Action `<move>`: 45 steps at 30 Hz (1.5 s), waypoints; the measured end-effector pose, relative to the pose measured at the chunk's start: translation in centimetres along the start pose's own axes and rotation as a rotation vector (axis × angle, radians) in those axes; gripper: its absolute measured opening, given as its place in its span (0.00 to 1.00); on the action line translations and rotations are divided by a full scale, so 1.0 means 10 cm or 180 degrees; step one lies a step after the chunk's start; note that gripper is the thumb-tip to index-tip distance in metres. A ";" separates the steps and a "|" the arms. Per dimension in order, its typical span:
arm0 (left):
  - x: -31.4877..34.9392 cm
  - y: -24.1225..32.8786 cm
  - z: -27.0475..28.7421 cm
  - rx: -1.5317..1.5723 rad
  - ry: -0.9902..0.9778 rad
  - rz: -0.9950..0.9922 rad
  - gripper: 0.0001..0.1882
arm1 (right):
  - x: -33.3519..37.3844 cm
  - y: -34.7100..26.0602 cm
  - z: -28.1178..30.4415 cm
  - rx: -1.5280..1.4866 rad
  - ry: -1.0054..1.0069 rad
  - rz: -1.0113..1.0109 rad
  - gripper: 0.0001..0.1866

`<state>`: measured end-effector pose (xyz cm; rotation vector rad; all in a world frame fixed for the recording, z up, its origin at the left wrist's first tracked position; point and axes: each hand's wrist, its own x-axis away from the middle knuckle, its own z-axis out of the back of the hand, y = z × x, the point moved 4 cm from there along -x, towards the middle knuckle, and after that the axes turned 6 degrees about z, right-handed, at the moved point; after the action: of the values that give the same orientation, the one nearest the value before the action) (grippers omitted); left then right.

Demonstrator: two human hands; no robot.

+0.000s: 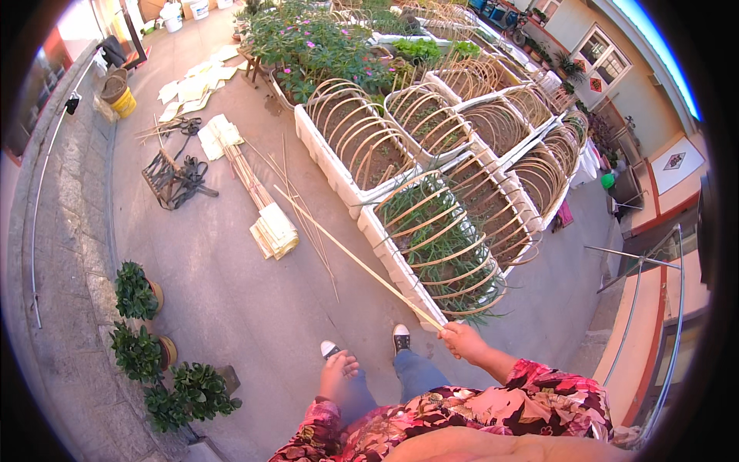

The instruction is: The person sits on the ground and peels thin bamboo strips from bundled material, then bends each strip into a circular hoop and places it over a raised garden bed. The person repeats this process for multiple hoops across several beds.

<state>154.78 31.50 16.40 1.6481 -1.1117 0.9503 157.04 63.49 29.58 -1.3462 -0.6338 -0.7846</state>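
My right hand [460,341] is closed around the near end of a long, thin bamboo strip [362,260]. The strip slants away to the far left, over the ground beside the white planter box [400,269]. In that box, green leafy plants [431,231] grow under a row of bent bamboo hoops [450,255]. Low in front of my legs, my left hand [339,374] holds nothing that I can see; its fingers are loosely bent and a little apart. More thin strips [312,235] lie on the ground near a long bundle of strips [248,175] wrapped in pale sheets.
Several soil-filled planters [362,146] with hoops stand ahead and to the right. A dark strap-like heap [178,181] lies at left, with pale sheets [202,81] beyond it. Potted plants [138,350] line the left wall. A metal rack [643,262] stands at right.
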 end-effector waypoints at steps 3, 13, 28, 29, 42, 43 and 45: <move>0.45 0.33 -0.13 -0.0105 -0.0278 -0.0322 0.25 | 0.84 -0.03 0.23 0.0310 0.0045 0.0475 0.11; 2.12 0.22 -1.03 0.1283 -0.1733 -0.1798 0.29 | 2.41 0.66 0.63 0.0802 -0.0385 0.1763 0.12; 3.76 -0.68 -1.17 0.1046 -0.1574 -0.3002 0.17 | 5.61 0.32 1.12 -0.2136 -0.0749 0.4568 0.13; 3.85 -0.71 -1.24 0.0949 -0.1746 -0.3062 0.17 | 5.85 0.20 1.03 -0.2015 -0.1630 0.4783 0.12; 4.40 -0.64 -0.56 0.1005 -0.1273 -0.3255 0.18 | 6.40 -0.35 0.13 -0.1304 -0.4765 0.4266 0.14; 4.44 -0.60 -0.48 0.0942 -0.1304 -0.3337 0.18 | 6.39 -0.37 0.09 -0.1280 -0.4796 0.4257 0.14; 4.50 -0.54 -0.32 0.0985 -0.1198 -0.3405 0.18 | 6.37 -0.41 0.02 -0.1223 -0.4840 0.4255 0.14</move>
<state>173.05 24.20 57.36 2.3262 -0.1572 0.0994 191.99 55.34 82.34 -2.1353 -0.4840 1.4183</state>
